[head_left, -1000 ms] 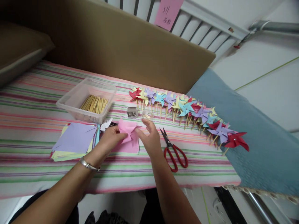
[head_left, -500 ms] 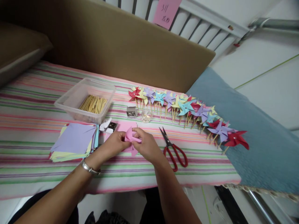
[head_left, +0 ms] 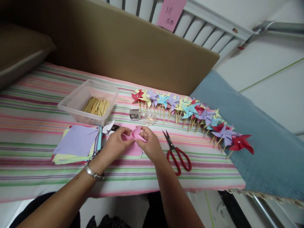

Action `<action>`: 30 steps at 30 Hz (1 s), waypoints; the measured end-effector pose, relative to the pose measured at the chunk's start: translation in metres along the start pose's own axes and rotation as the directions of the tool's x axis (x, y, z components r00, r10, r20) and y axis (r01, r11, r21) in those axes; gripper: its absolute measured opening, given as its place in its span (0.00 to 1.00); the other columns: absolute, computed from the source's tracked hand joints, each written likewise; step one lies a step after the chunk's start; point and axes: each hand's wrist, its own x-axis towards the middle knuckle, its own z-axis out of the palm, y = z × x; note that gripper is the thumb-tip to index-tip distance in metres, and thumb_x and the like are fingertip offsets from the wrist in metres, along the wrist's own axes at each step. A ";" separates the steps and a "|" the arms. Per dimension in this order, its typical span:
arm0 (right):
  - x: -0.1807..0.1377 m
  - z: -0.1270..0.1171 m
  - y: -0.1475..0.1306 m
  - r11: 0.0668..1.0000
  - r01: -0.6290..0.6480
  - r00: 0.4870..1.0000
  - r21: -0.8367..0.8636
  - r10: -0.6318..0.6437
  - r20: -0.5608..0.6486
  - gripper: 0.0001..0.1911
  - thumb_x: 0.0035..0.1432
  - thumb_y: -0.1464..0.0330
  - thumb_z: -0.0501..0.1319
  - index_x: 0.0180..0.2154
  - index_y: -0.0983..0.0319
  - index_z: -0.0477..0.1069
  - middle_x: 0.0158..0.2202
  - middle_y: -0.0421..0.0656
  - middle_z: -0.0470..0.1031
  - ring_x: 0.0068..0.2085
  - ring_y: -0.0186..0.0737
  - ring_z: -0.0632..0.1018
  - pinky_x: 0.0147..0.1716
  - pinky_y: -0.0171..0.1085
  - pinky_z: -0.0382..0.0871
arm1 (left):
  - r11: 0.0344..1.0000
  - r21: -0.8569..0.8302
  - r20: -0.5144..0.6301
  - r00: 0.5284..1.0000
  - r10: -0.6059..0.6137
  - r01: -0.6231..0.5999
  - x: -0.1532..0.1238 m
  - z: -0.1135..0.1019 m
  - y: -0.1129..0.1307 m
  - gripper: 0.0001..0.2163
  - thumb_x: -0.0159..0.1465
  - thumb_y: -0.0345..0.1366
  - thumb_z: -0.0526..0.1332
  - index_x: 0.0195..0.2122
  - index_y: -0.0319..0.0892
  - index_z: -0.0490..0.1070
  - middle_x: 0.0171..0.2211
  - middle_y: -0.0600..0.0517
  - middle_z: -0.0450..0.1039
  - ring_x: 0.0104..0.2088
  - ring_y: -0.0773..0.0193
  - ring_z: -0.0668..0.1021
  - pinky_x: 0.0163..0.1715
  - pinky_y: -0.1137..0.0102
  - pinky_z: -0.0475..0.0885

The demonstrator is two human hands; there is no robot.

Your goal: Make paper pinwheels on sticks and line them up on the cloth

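My left hand (head_left: 115,144) and my right hand (head_left: 150,144) meet over a pink paper pinwheel (head_left: 137,133) and pinch its folded corners together at the middle. It is held just above more pink paper (head_left: 131,148) lying on the striped cloth (head_left: 30,123). A silver bracelet (head_left: 93,173) circles my left wrist. Both hands are closed on the paper.
A stack of coloured paper squares (head_left: 77,141) lies left of my hands. Behind it stands a clear tub of wooden sticks (head_left: 90,102). Red scissors (head_left: 178,154) lie to the right. A row of finished pinwheels (head_left: 190,114) runs along the back. Small pin containers (head_left: 134,114) sit nearby.
My right hand came down from a spread pose onto the pink paper and closed on it. The flat flaps have been folded into the centre, and both hands have lifted it slightly.
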 end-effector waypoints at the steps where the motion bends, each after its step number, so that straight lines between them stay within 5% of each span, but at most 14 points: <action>1: 0.000 0.001 0.000 1.000 -0.003 1.000 0.028 0.003 -0.006 0.19 0.46 0.72 0.57 0.44 0.60 0.66 0.24 0.34 0.69 0.25 0.33 0.70 0.25 0.31 0.63 | 1.000 0.009 -0.039 0.999 0.004 -0.004 0.000 0.000 0.000 0.16 0.47 0.37 0.67 0.38 0.43 0.72 0.37 0.49 0.75 0.38 0.59 0.75 0.41 0.66 0.66; 5: 0.002 0.007 0.002 0.992 0.009 0.997 0.125 0.000 -0.077 0.18 0.46 0.71 0.59 0.42 0.60 0.66 0.25 0.36 0.71 0.28 0.35 0.73 0.29 0.32 0.65 | 0.999 -0.038 -0.140 0.990 -0.028 0.023 0.002 0.002 -0.004 0.27 0.45 0.38 0.69 0.48 0.42 0.68 0.42 0.48 0.74 0.41 0.58 0.75 0.42 0.65 0.67; 9: 0.003 0.015 0.004 0.957 -0.022 0.993 0.290 0.053 -0.101 0.17 0.47 0.70 0.61 0.42 0.60 0.66 0.30 0.38 0.75 0.31 0.36 0.75 0.29 0.32 0.67 | 0.950 -0.283 -0.129 0.976 -0.175 0.133 0.002 0.007 -0.008 0.32 0.45 0.39 0.70 0.51 0.40 0.65 0.40 0.49 0.75 0.34 0.62 0.75 0.35 0.68 0.69; 15: 0.004 0.022 0.005 0.901 0.010 0.987 0.435 0.061 -0.149 0.15 0.46 0.71 0.63 0.39 0.60 0.67 0.30 0.37 0.74 0.31 0.35 0.75 0.30 0.31 0.68 | 0.765 -0.580 0.099 0.956 -0.275 0.280 -0.004 0.012 -0.001 0.13 0.48 0.37 0.69 0.34 0.38 0.76 0.26 0.53 0.76 0.27 0.66 0.74 0.31 0.72 0.68; 24: 0.005 0.028 0.009 0.903 -0.021 0.972 0.428 0.118 -0.201 0.13 0.44 0.69 0.65 0.34 0.60 0.66 0.29 0.37 0.72 0.34 0.36 0.74 0.35 0.33 0.66 | 0.732 -0.629 0.041 0.952 -0.303 0.260 -0.002 0.010 -0.003 0.12 0.45 0.35 0.71 0.31 0.37 0.77 0.28 0.50 0.78 0.28 0.65 0.76 0.31 0.71 0.68; 30: 0.005 0.019 0.006 0.917 -0.080 0.984 0.390 0.135 -0.116 0.19 0.46 0.68 0.64 0.43 0.60 0.67 0.28 0.38 0.73 0.30 0.35 0.74 0.33 0.34 0.66 | 0.764 -0.596 0.013 0.954 -0.298 0.247 0.001 0.000 -0.001 0.11 0.45 0.36 0.69 0.29 0.37 0.75 0.26 0.51 0.77 0.26 0.65 0.75 0.29 0.71 0.67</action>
